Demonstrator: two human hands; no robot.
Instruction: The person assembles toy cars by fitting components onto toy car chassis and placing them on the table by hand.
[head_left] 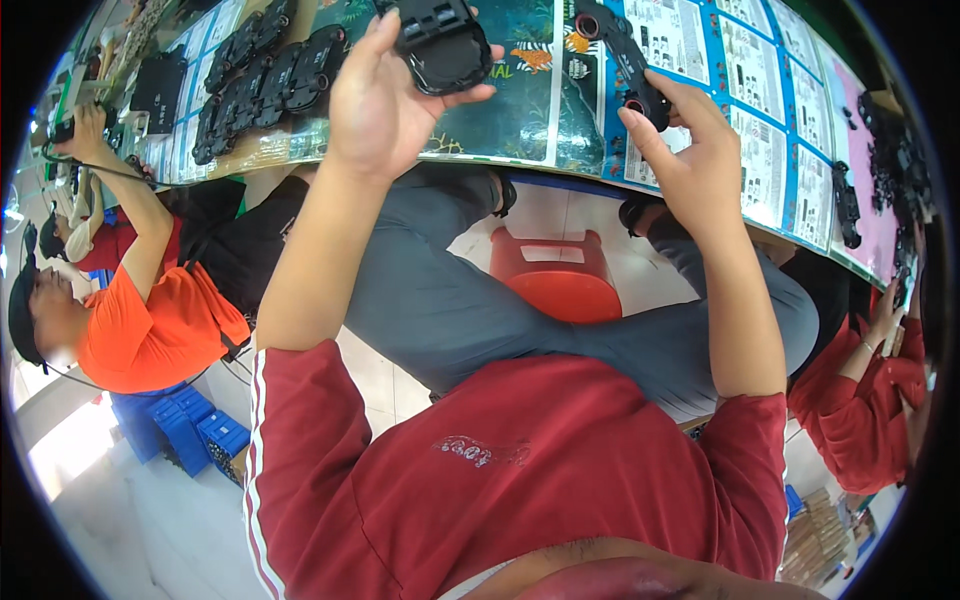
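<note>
My left hand [385, 110] is closed around a black plastic housing [447, 50] with a hollow, tray-like inside, held up over the table's near side. The thumb rests at its left edge and fingertips show at its right. My right hand [695, 140] grips the near end of a long black plastic part [630, 65] between thumb and fingers. Red-ringed round pieces sit near both ends of that part. To the left of my left hand, several black moulded shells [270, 90] lie close together in rows on the table.
Printed sheets [760, 110] and a dark green picture mat [520, 120] cover the table. Small black parts [890, 150] lie on a pink surface at the right. A co-worker in orange [150, 330] sits left, another in red [870, 400] right. A red stool [560, 280] stands under the table.
</note>
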